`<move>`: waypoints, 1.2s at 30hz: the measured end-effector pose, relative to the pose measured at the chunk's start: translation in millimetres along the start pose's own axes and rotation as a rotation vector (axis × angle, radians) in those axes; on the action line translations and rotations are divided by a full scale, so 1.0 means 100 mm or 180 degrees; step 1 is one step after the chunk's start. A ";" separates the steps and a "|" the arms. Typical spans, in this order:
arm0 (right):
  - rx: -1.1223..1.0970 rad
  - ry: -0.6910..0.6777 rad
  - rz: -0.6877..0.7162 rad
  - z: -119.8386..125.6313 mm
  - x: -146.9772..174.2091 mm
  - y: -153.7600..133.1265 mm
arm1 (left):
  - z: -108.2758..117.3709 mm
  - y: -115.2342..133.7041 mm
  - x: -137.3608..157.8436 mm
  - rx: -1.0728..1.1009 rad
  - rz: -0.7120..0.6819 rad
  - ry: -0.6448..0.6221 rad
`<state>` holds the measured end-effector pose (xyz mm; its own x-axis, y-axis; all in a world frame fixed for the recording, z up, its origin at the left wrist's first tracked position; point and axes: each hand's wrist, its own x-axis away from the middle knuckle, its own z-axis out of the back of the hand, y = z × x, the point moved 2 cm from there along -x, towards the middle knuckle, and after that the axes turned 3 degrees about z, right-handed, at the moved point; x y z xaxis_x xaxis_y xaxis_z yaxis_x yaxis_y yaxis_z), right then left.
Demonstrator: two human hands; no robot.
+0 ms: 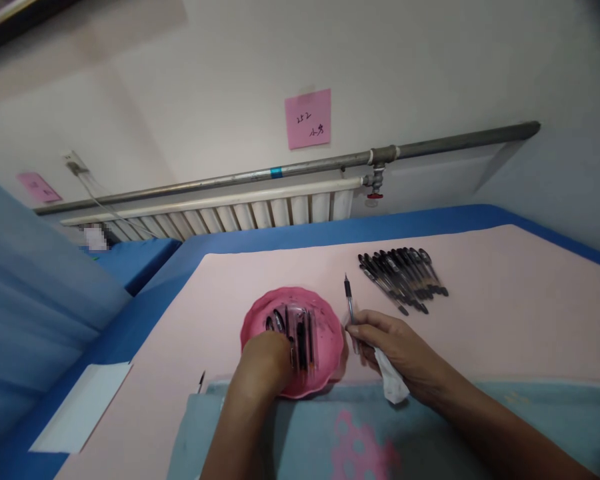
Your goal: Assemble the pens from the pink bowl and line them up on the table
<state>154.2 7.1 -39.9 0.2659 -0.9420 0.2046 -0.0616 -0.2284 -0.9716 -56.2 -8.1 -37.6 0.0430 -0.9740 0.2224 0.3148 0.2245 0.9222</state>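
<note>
My right hand (393, 343) holds an uncapped gel pen (349, 297) between thumb and fingers, its tip pointing up and away from me. A crumpled white tissue (393, 381) is tucked in the same hand and hangs below the palm. My left hand (265, 363) reaches into a pink scalloped dish (334, 333); its fingers are hidden behind the back of the hand. Inside the dish lie black pen parts (301, 340) and dark caps (279, 320), partly covered by that hand. Right of the dish, a row of capped black pens (400, 273) rests on the pink sheet.
A pale pink sheet (505, 300) covers the blue table (310, 229). Near me lies a teal cloth (480, 413) with a pink pattern. A small dark pen tip (201, 381) shows at its left edge. White paper (83, 407) lies left. Behind are a radiator (260, 213) and pipe (205, 185).
</note>
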 end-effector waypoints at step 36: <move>-0.1022 0.0712 0.0694 -0.09 0.21 -0.19 | -0.55 0.45 0.13 0.2723 0.0454 -0.0878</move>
<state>152.5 -10.3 -15.9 0.0012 -0.9985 0.0539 -0.3980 -0.0499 -0.9160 10.7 -12.5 -10.1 -0.2356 -0.9181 0.3187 -0.4919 0.3955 0.7757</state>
